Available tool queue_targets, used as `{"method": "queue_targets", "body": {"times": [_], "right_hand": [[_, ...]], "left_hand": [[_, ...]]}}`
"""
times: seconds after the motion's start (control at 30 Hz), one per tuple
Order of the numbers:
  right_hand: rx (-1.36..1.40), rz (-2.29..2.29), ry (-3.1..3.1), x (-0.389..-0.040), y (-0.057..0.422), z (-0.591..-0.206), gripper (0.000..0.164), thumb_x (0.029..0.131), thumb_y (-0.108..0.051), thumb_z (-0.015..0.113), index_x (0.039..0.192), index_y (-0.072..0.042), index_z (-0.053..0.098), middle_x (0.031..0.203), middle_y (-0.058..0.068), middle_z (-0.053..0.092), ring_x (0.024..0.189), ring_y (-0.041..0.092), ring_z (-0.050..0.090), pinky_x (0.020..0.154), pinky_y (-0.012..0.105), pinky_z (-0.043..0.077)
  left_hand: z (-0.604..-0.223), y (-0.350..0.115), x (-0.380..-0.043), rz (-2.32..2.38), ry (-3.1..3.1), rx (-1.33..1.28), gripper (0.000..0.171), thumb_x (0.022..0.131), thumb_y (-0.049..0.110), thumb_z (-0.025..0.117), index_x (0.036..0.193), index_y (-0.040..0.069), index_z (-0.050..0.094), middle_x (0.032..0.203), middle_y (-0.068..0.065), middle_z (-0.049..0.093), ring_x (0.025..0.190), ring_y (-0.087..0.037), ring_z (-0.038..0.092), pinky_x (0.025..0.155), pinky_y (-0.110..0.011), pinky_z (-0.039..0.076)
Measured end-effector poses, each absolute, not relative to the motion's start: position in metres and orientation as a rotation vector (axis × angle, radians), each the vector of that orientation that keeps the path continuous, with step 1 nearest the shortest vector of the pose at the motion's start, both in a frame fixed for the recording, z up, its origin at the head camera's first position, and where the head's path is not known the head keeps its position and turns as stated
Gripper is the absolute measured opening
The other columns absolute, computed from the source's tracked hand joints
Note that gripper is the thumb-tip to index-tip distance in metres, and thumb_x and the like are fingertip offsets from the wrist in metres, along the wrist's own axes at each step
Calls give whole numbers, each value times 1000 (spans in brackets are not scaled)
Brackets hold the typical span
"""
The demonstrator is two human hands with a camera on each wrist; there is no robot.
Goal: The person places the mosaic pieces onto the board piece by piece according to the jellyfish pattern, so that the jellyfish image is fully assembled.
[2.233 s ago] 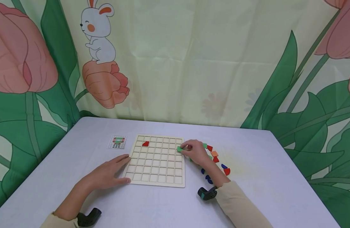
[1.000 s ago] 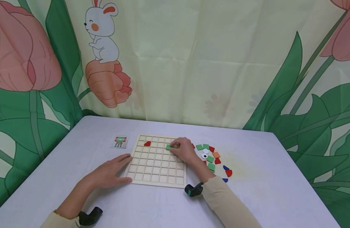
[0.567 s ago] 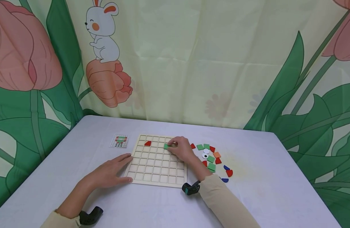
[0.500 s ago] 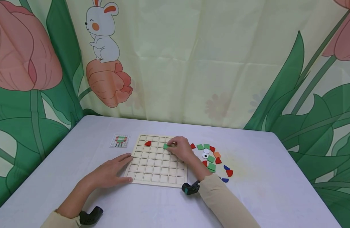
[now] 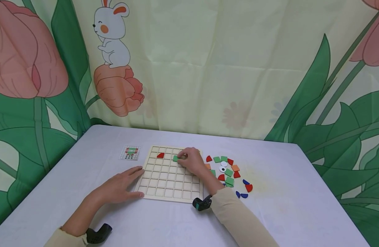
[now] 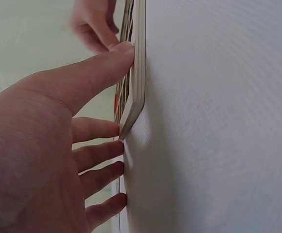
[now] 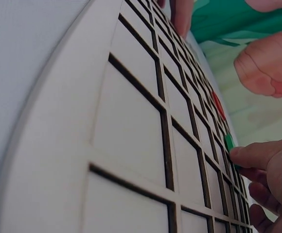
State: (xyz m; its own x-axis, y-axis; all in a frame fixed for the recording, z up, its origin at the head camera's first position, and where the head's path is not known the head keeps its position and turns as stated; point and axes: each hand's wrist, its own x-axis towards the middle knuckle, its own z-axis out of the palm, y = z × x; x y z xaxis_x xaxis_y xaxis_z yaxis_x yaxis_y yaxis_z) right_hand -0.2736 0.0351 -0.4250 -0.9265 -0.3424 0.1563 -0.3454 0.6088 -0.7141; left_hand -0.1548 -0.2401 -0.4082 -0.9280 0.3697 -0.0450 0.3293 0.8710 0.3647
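Green tile, head view: the green tile (image 5: 175, 158) is over the far part of the gridded board (image 5: 161, 184), right of the red piece (image 5: 160, 155); whether it touches the board, I cannot tell.
Right grip, head view: the right hand (image 5: 192, 160) is pinched on the tile's right side.
Tile handling: it looks thin, light, stiff and probably smooth; opposite edges seem the safest hold.
Left grip, left wrist view: the left hand (image 6: 39, 145) has its fingers apart, thumb against the board's edge.
Board handling: apparently stiff, light wood that could slide on the worktop (image 6: 219, 121); its rim suits steadying.
Tile edge, right wrist view: the thumb meets the tile's near end.
Board ribs: the ribs (image 7: 170, 141) look low, so holding high should keep fingertips clear.
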Motion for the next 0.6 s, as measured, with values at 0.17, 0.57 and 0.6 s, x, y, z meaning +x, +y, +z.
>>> {"method": "queue_targets", "body": {"times": [0.17, 0.57, 0.6], "right_hand": [[609, 1260, -2818, -272, 30, -423, 10, 85, -13, 74, 94, -11, 76, 100, 4, 68, 90, 18, 50, 79, 32, 45], [585, 1263, -2815, -272, 23, -422, 8, 85, -11, 73, 93, -9, 76, 103, 5, 69, 92, 19, 53, 82, 35, 48], [580, 1255, -2819, -272, 23, -422, 8, 85, -11, 73, 92, -9, 76, 104, 5, 69, 92, 19, 54, 82, 35, 48]], "left_hand": [[-408, -241, -154, 540, 2932, 566, 84, 82, 53, 70, 146, 7, 42, 153, -13, 37, 138, -37, 40, 106, -54, 41], [-408, -241, -155, 539, 2935, 572, 83, 82, 51, 70, 146, 7, 42, 154, -14, 37, 139, -36, 39, 106, -53, 41], [-408, -241, -155, 540, 2934, 571, 83, 82, 52, 70, 146, 7, 42, 154, -13, 37, 139, -36, 39, 106, -53, 41]]}}
